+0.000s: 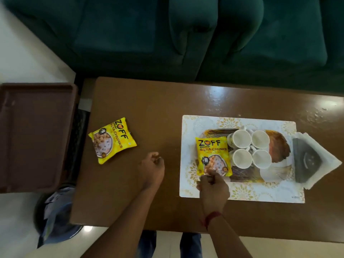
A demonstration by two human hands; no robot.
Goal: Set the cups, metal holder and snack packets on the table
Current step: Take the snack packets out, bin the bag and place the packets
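Pinching the near edge of a yellow snack packet, your right hand has its fingertips closed on that edge, and a red thread circles the wrist. This packet lies on the left end of a patterned tray, just left of four white cups that stand upright and empty in a tight two-by-two cluster on the same tray. The tray rests on a white and gold placemat, and the placemat lies on the brown table.

Just right of the tray, a dark metal holder sits on a pile of white napkins that overhangs the placemat's right edge.

Well left of the tray, a second yellow snack packet lies tilted on the bare table. Your left hand hovers between that packet and the tray, fingers loosely curled and holding nothing.

Beyond the table's left edge stands a brown plastic stool, and a dark green sofa runs along the far side.
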